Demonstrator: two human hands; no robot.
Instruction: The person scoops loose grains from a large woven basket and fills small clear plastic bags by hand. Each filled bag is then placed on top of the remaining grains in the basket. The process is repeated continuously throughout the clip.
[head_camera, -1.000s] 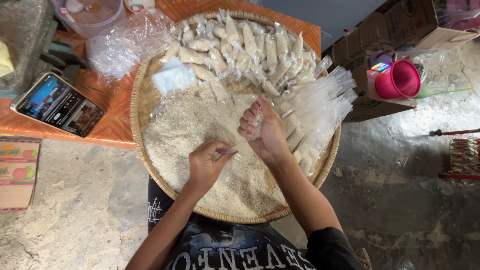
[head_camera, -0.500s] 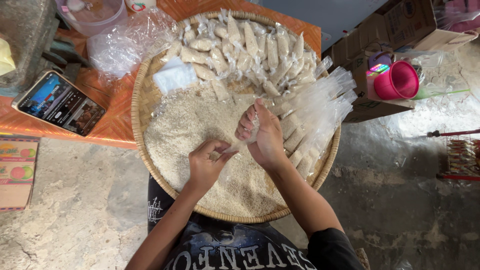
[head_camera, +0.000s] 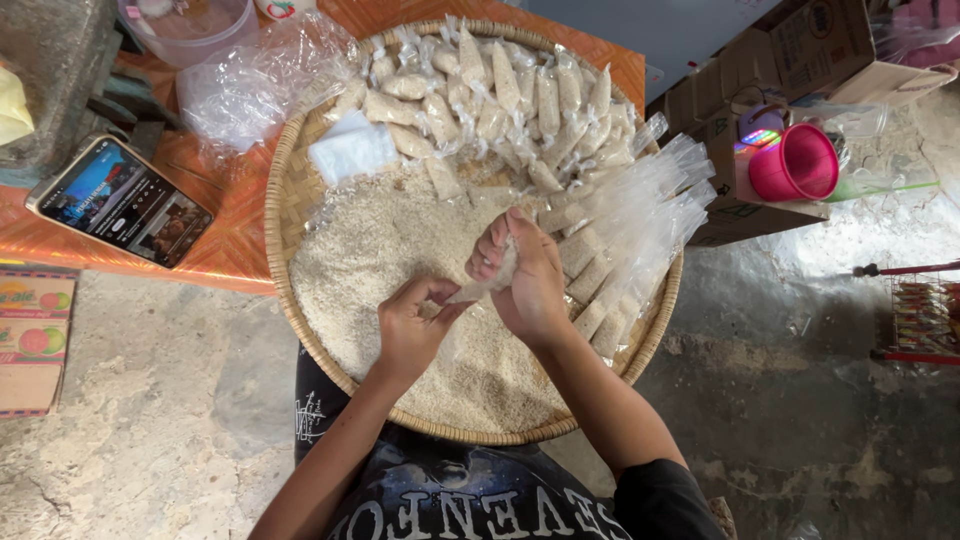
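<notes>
Over the woven tray (head_camera: 290, 215), the right hand (head_camera: 520, 280) cups a grain-filled narrow plastic bag (head_camera: 497, 275) while the left hand (head_camera: 410, 325) pinches its open end just below; best keep that pinch tight so nothing spills back onto the loose grain (head_camera: 380, 260).

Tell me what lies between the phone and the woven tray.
In the head view, only bare orange patterned mat lies between the phone and the woven tray; the crumpled plastic bags sit farther up.

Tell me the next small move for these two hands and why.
Probably tip the right hand so its grains slide into the narrow clear bag, whose mouth the left hand pinches open just below it, over the loose grain in the woven tray.
</notes>
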